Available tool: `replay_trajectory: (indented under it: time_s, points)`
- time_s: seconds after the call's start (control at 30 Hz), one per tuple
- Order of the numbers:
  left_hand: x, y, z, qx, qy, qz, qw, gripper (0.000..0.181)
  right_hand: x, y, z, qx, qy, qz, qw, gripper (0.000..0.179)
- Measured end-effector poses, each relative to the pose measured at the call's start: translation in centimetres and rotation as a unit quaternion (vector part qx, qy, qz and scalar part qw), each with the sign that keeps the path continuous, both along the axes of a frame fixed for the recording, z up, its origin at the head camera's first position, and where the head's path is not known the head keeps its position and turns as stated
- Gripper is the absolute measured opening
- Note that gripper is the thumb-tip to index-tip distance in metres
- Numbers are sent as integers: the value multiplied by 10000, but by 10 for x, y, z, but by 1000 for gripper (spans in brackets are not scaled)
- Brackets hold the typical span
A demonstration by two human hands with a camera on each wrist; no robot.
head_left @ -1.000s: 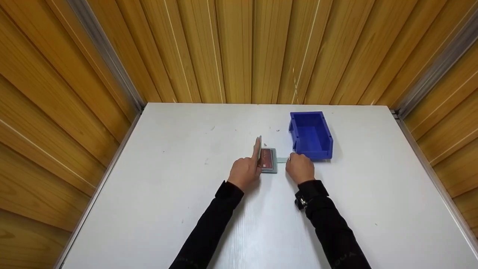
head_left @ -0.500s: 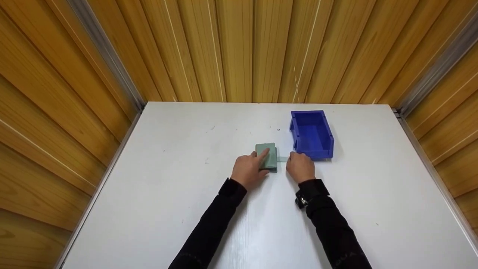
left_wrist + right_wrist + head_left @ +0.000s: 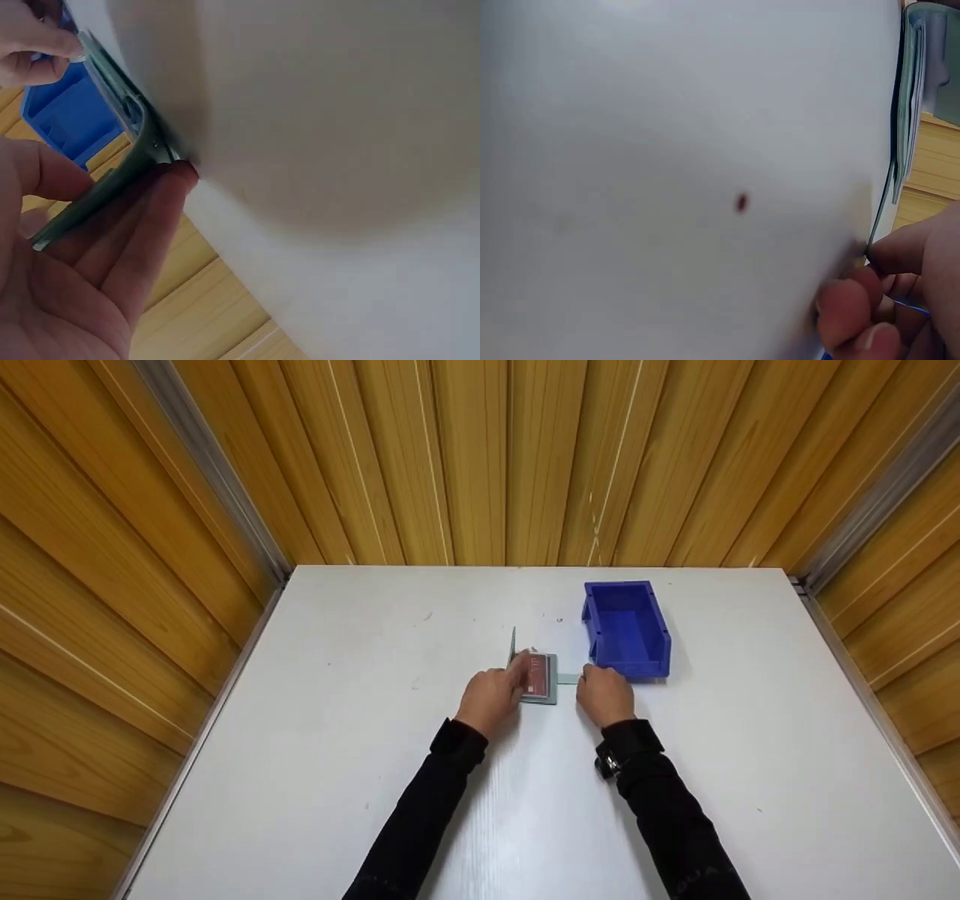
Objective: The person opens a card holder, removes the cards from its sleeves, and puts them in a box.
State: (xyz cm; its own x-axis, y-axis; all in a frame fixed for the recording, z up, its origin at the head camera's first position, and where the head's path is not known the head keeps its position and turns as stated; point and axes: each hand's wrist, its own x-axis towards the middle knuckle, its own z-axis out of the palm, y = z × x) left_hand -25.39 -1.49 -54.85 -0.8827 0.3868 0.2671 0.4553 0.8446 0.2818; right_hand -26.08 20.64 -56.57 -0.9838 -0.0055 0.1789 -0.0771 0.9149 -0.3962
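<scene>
A small green card holder (image 3: 553,690) lies opened on the white table, its cover standing up on the left. Inside, a reddish card (image 3: 538,675) shows under a clear sleeve. My left hand (image 3: 489,697) holds the raised cover; the left wrist view has the thumb on one face of the cover (image 3: 94,201) and the fingers on the other. From the holder's right side runs a narrow green strap (image 3: 568,679). My right hand (image 3: 606,696) pinches the strap's end between thumb and finger, seen also in the right wrist view on the strap (image 3: 881,208).
A blue open-fronted bin (image 3: 627,634) stands just beyond my right hand. The white table (image 3: 360,780) meets wooden-look panel walls (image 3: 472,465) at its back, with metal posts at the corners.
The cover was up a second ago, folded down over the card half a second ago, and is raised again now by my left hand. My right hand stays on the strap.
</scene>
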Motion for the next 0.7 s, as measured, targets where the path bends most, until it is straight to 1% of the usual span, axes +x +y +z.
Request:
replay_trajectory:
  time_s: [0.07, 0.13, 0.23, 0.33, 0.4, 0.5, 0.6, 0.7]
  points:
    - [0, -5, -1, 259, -187, 188, 9993, 42, 0, 0, 0, -15, -45, -15, 10000, 19]
    - [0, -11, -1, 488, -395, 417, 9972, 36, 0, 0, 0, 2, -97, -31, 9999, 19]
    - [0, -20, 0, 737, -648, 720, 9926, 38, -1, 1, 2, 10, -160, -82, 9998, 20]
    - [0, -27, -1, 798, -863, 921, 9888, 41, -2, 2, 4, 43, -133, -122, 9998, 22]
    - [-1, -31, -2, 745, -928, 971, 9881, 41, -2, 2, 4, 28, -112, -162, 9998, 22]
    - [0, -35, -4, 577, -1021, 926, 9888, 40, -2, 2, 3, 21, -176, -203, 9996, 24]
    - [0, -37, -5, 464, -1004, 820, 9905, 39, -3, 3, 2, -18, -274, -231, 9994, 25]
    - [0, -38, -6, 495, -927, 765, 9915, 37, -4, 4, 1, -67, -325, -241, 9992, 25]
